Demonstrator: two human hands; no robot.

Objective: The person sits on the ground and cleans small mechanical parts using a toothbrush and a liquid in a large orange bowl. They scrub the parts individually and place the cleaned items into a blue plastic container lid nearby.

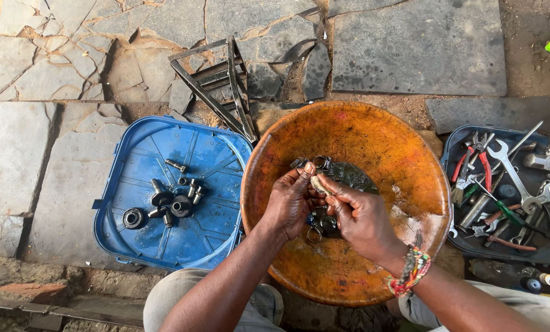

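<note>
My left hand [290, 200] and my right hand [358, 215] meet over a large orange basin [404, 154]. Between the fingertips of both hands sits a small pale object [318, 183], pinched by my right thumb and forefinger; my left fingers curl around a small metal part beside it. Several dark metal parts and rings [339, 171] lie in dark liquid at the basin's bottom, partly hidden under my hands. A beaded bracelet [412, 272] circles my right wrist.
A blue plastic lid [133, 240] on the left holds several bolts, nuts and bearings [167, 204]. A dark tray [456, 240] on the right holds spanners, pliers and screwdrivers. A metal frame [223, 86] lies on the cracked stone paving behind.
</note>
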